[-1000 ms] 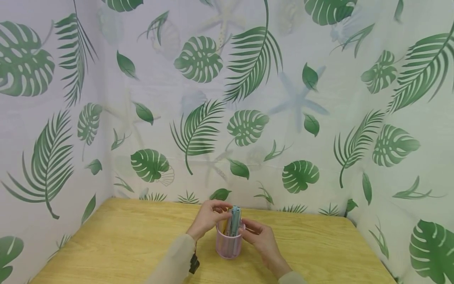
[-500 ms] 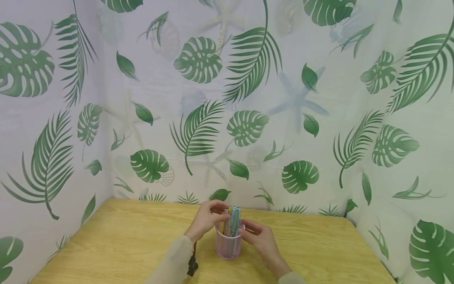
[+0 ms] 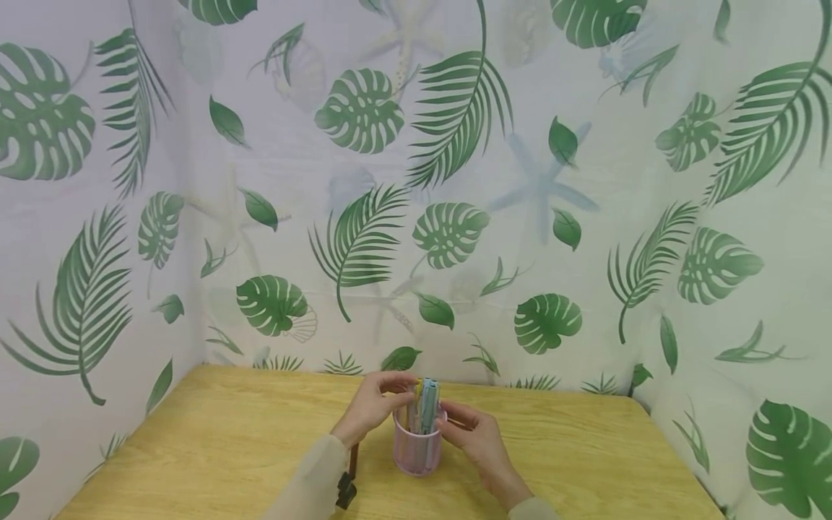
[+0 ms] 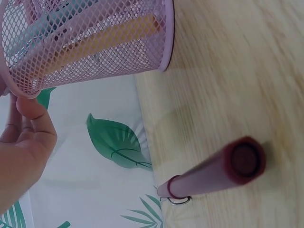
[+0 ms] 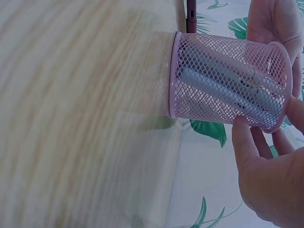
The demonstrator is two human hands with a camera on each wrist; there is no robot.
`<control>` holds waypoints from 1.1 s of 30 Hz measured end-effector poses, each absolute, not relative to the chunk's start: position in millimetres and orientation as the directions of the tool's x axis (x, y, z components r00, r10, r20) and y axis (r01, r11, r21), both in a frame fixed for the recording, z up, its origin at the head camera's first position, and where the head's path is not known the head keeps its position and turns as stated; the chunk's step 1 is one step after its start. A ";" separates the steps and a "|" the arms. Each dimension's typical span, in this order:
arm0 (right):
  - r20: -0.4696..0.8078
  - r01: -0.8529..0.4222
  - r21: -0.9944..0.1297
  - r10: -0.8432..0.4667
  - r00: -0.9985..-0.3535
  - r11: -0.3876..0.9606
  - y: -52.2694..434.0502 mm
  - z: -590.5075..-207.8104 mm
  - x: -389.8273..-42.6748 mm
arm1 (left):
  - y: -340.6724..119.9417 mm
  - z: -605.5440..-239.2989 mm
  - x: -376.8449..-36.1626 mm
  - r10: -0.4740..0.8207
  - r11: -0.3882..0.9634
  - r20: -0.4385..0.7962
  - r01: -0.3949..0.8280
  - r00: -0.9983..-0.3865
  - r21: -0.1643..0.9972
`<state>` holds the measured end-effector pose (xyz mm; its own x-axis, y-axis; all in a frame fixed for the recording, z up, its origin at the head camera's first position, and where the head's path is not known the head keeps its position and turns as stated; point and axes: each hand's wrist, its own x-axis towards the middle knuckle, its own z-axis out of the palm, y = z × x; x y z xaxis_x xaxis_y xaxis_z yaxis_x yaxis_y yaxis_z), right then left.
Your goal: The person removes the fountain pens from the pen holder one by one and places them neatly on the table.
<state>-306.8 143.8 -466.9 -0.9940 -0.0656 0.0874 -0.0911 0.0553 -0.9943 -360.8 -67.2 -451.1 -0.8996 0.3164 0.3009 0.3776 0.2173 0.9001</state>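
Note:
A pink mesh pen holder stands upright on the table, holding several pens. Light-blue pens stick up highest, and a yellow-orange pen shows through the mesh. My right hand grips the holder's right side near the rim; the right wrist view has one fingertip against the mesh. At the left of the rim is my left hand, its thumb and forefinger curved but apart beside the pens. Its fingertips are partly hidden by the holder. A dark red pen with a clip lies on the table to the left.
The wood-grain table meets white walls printed with green leaves at the back and sides. A small black object hangs below my left wrist.
My left hand's thumb and forefinger have drawn slightly left, away from the pens; more of the pen tops show. The right hand keeps its grip on the holder.

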 end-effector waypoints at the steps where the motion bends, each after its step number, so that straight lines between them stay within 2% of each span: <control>1: 0.088 -0.092 -0.994 -0.070 -0.994 0.059 143.9 -466.7 -306.7 | -67.6 -451.2 -360.4 0.322 0.220 0.300 0.379 -0.898 0.899; 18: 0.082 -0.086 -0.994 -0.053 -0.995 0.074 144.9 -471.1 -304.5 | -66.6 -454.5 -355.9 0.342 0.210 0.304 0.388 -0.889 0.898; 25: 0.094 -0.101 -0.994 -0.125 -0.988 0.051 138.2 -473.9 -303.3 | -82.9 -458.6 -350.0 0.401 0.193 0.312 0.413 -0.861 0.890; 33: 0.100 -0.104 -0.993 -0.085 -0.991 0.049 145.1 -467.9 -306.1 | -73.9 -454.9 -352.9 0.398 0.216 0.290 0.396 -0.871 0.892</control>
<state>-306.1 145.1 -467.9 -0.9914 -0.0851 0.0998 -0.1042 0.0486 -0.9934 -352.9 -73.9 -454.9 -0.8706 0.3975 0.2900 0.3960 0.2161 0.8925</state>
